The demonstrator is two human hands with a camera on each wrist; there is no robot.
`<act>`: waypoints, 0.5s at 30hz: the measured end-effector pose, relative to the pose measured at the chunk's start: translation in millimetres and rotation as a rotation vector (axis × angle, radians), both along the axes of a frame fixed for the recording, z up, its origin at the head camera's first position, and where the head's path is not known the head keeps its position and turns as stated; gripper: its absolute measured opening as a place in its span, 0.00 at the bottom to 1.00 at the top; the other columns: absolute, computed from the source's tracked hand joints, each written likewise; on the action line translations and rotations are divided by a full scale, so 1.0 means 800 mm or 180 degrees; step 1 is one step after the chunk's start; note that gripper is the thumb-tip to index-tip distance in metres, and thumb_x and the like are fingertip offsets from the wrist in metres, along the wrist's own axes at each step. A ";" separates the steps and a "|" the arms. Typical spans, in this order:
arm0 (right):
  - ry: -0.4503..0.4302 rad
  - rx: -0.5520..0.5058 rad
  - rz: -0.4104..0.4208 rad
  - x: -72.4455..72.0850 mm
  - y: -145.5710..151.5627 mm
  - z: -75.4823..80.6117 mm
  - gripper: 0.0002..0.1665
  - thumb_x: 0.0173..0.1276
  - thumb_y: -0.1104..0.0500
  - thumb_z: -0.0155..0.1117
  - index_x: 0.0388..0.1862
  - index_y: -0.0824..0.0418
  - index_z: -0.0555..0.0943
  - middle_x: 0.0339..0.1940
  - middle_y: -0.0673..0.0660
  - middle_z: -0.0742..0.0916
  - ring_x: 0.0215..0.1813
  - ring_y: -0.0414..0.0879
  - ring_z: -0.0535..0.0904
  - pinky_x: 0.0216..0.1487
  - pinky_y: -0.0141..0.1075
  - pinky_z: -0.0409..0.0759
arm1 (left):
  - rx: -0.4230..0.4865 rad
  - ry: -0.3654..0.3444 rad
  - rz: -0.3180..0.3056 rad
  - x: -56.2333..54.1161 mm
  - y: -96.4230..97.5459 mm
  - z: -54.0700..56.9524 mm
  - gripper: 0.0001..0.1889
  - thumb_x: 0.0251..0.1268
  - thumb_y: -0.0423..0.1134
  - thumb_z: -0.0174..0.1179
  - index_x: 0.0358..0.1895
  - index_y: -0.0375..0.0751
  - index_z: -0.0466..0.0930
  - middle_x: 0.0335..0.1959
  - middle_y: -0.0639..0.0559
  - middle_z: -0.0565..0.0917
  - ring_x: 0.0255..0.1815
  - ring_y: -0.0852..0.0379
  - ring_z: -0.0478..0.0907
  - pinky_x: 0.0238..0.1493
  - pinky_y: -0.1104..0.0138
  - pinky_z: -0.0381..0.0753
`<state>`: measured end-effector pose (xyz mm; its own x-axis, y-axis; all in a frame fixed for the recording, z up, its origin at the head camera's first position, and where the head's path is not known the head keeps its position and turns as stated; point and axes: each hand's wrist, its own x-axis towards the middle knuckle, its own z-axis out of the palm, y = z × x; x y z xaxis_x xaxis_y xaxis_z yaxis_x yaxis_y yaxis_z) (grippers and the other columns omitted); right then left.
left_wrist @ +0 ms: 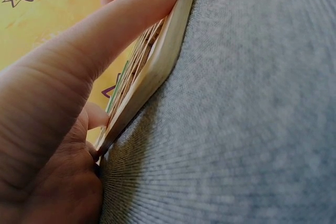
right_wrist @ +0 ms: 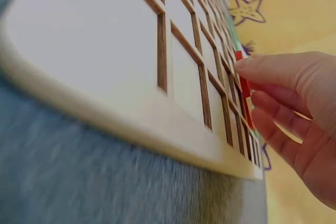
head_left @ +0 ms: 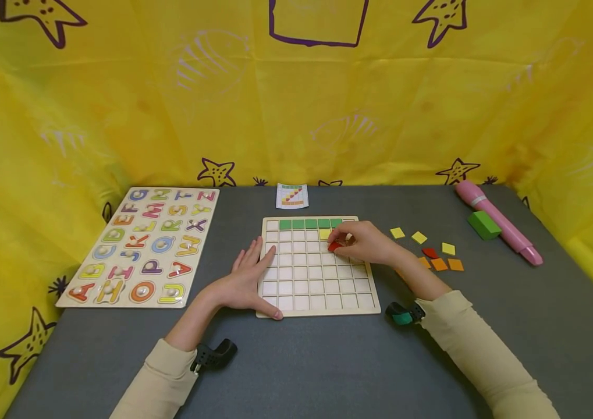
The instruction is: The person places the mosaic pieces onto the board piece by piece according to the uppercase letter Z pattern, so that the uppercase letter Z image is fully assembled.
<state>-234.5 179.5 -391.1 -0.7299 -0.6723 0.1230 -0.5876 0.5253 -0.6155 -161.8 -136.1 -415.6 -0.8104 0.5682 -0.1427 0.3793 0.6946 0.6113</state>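
Note:
A wooden grid board [head_left: 317,287] lies in front of me with a row of green tiles [head_left: 298,224] along its top and a yellow tile [head_left: 325,234] just below their right end. My left hand [head_left: 244,284] rests spread at the board's left side, its thumb on the front left corner. Over the upper right cells, my right hand [head_left: 365,241] pinches a small red tile [head_left: 334,246] between thumb and fingers. The right wrist view shows this red tile [right_wrist: 242,74] close over the grid, its lower part partly hidden by the fingers.
Loose yellow tiles [head_left: 419,237], a red tile [head_left: 430,253] and orange tiles [head_left: 455,265] lie right of the board. Behind it is a pattern card [head_left: 292,196]. An alphabet puzzle [head_left: 157,256] lies left; a green block [head_left: 483,225] and pink microphone-like toy [head_left: 505,227] lie far right.

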 end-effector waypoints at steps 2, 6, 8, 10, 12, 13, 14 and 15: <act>0.0051 0.0009 0.0099 -0.005 -0.007 -0.002 0.11 0.61 0.65 0.72 0.43 0.61 0.84 0.38 0.52 0.86 0.38 0.45 0.78 0.41 0.38 0.79 | 0.0009 -0.0004 0.0001 0.000 0.000 0.000 0.70 0.37 0.63 0.77 0.78 0.35 0.40 0.77 0.35 0.28 0.77 0.42 0.24 0.72 0.46 0.28; -0.0018 -0.0010 0.0165 -0.009 -0.013 -0.004 0.12 0.62 0.67 0.70 0.45 0.62 0.84 0.40 0.52 0.86 0.40 0.45 0.78 0.43 0.39 0.79 | 0.0007 -0.0010 0.0004 0.000 0.001 0.000 0.70 0.37 0.63 0.77 0.78 0.35 0.41 0.77 0.34 0.29 0.77 0.41 0.24 0.72 0.46 0.28; -0.0060 -0.0032 0.0130 -0.009 -0.013 -0.005 0.13 0.62 0.67 0.70 0.46 0.62 0.84 0.41 0.52 0.86 0.40 0.45 0.78 0.44 0.39 0.79 | -0.0003 -0.0005 0.0002 0.001 0.001 0.001 0.70 0.37 0.63 0.77 0.78 0.35 0.41 0.77 0.34 0.29 0.77 0.41 0.24 0.72 0.46 0.29; -0.0074 -0.0056 0.0050 -0.008 -0.011 -0.006 0.13 0.62 0.67 0.70 0.47 0.61 0.85 0.41 0.52 0.86 0.40 0.45 0.78 0.43 0.39 0.79 | -0.0002 0.0001 0.0001 0.001 0.001 0.002 0.70 0.36 0.63 0.77 0.78 0.35 0.41 0.77 0.34 0.29 0.77 0.41 0.24 0.72 0.46 0.29; -0.0068 -0.0083 -0.0041 -0.007 -0.010 -0.007 0.13 0.62 0.66 0.71 0.46 0.61 0.85 0.40 0.52 0.86 0.39 0.45 0.78 0.41 0.39 0.78 | -0.0001 0.0005 -0.0001 0.001 0.001 0.002 0.70 0.36 0.63 0.77 0.78 0.34 0.41 0.77 0.34 0.29 0.77 0.41 0.24 0.72 0.46 0.29; -0.0050 -0.0084 -0.0082 -0.006 -0.009 -0.007 0.13 0.62 0.65 0.71 0.46 0.60 0.85 0.39 0.51 0.86 0.38 0.45 0.78 0.40 0.39 0.78 | -0.0001 0.0006 0.0001 0.002 0.001 0.003 0.70 0.36 0.63 0.77 0.78 0.34 0.41 0.77 0.34 0.29 0.77 0.41 0.24 0.72 0.46 0.28; -0.0034 -0.0086 -0.0113 -0.005 -0.009 -0.007 0.12 0.62 0.65 0.71 0.46 0.59 0.85 0.39 0.51 0.86 0.37 0.45 0.77 0.39 0.39 0.78 | -0.0004 0.0005 0.0002 0.001 0.002 0.003 0.70 0.36 0.63 0.77 0.78 0.35 0.41 0.77 0.34 0.29 0.77 0.41 0.24 0.72 0.46 0.28; -0.0021 -0.0085 -0.0140 -0.005 -0.008 -0.008 0.12 0.62 0.65 0.70 0.45 0.59 0.85 0.38 0.51 0.86 0.36 0.45 0.77 0.38 0.38 0.77 | -0.0003 0.0003 0.0005 0.001 0.002 0.004 0.70 0.36 0.63 0.77 0.78 0.35 0.41 0.77 0.34 0.29 0.77 0.41 0.24 0.72 0.46 0.28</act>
